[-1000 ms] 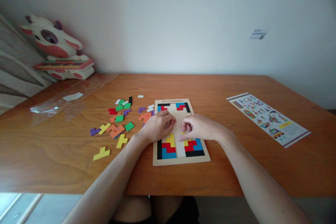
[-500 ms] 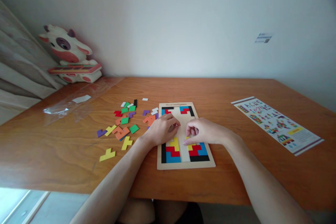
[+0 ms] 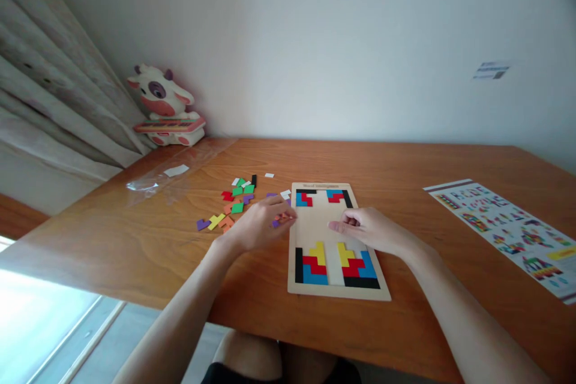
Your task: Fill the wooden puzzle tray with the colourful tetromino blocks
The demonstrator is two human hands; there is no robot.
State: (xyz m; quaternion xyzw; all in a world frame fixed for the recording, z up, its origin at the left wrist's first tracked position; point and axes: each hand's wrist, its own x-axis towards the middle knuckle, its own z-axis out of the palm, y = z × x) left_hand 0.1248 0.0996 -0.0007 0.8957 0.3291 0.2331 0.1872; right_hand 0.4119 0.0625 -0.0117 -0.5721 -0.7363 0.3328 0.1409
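A pale wooden puzzle board [image 3: 312, 222] lies flat on the table with coloured block pieces in its corners. Yellow pieces [image 3: 318, 252] sit beside red, blue and black ones at its near end. My left hand [image 3: 261, 225] hovers at the board's left edge, thumb and fingers apart, with nothing visible in it. Behind its fingers, orange and purple pieces are partly hidden. My right hand [image 3: 364, 227] is over the board's right side, above the near blocks. Its fingers are curled in, the thumb points left, and no piece shows in it.
Loose pieces in several colours, such as a green piece [image 3: 237, 208], are scattered left of the board. A clear plastic bag [image 3: 153, 183] and a cow-shaped toy keyboard [image 3: 168, 111] are at the back left. A printed pattern sheet [image 3: 499, 228] lies on the right.
The view has turned left. My left hand has moved off the board towards the loose pieces. My right hand has lifted away from the yellow piece at the near right, leaving it in the board.
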